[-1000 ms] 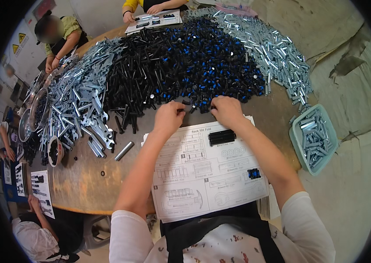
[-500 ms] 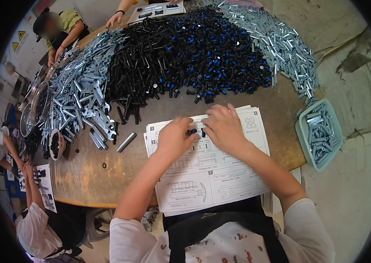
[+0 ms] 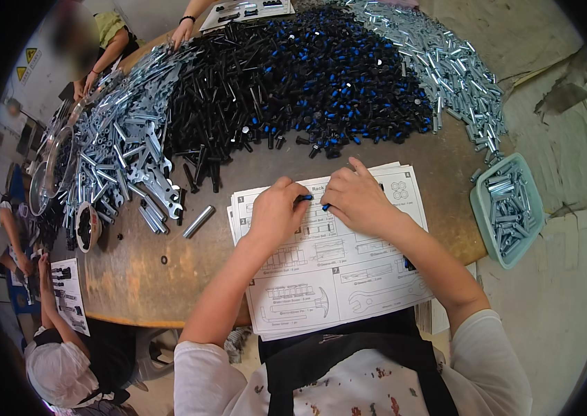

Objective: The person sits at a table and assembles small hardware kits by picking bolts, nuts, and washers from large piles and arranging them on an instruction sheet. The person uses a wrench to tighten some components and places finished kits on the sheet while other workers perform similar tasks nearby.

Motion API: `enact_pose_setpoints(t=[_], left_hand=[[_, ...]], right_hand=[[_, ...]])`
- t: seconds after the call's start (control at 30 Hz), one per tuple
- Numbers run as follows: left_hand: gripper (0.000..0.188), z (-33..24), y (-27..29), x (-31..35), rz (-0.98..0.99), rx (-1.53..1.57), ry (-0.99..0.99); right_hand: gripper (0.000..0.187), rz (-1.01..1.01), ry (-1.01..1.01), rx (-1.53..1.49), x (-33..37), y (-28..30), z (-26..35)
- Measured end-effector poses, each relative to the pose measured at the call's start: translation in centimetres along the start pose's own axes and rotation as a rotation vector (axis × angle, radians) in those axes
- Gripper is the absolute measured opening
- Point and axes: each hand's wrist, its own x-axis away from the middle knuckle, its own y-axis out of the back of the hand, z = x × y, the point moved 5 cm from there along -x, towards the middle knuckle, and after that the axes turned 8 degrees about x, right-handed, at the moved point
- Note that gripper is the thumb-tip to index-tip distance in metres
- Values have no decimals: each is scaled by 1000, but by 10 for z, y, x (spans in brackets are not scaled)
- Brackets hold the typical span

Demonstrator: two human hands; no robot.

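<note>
Both my hands are over the upper half of a stack of printed sheets (image 3: 293,277) with line drawings of hardware. My left hand (image 3: 274,211) is closed around a black bolt with a blue tip (image 3: 305,198). In my right hand (image 3: 359,201), thumb and fingers pinch a second blue-tipped bolt (image 3: 326,206); its index finger points up and away. The two bolts are close together but apart, each partly covered by fingers. A small dark piece (image 3: 408,263) shows beside my right forearm on the paper.
Beyond the sheets lies a heap of black and blue-tipped bolts (image 3: 335,83). Silver wrenches (image 3: 158,180) are heaped left, metal tubes (image 3: 456,83) far right. A pale green basket (image 3: 508,256) stands right; a small bowl (image 3: 85,229) left. Co-workers' hands (image 3: 182,33) are around the table.
My hands have shifted slightly, and the bolts have turned in my fingers. My right index finger has lifted. A co-worker's hand at the far side has reached lower into the metal parts.
</note>
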Motion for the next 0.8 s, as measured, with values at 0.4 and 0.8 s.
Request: enact_pose_setpoints(t=[0.4,0.8], left_hand=[[16,-1,-2,-1,-25,15,-26],[28,23,-20,-103,66,-235,208]], right_hand=[[15,-35,-244,-164,-8,-15,-5],[17,-138,-352,58,-49,-19,-72]])
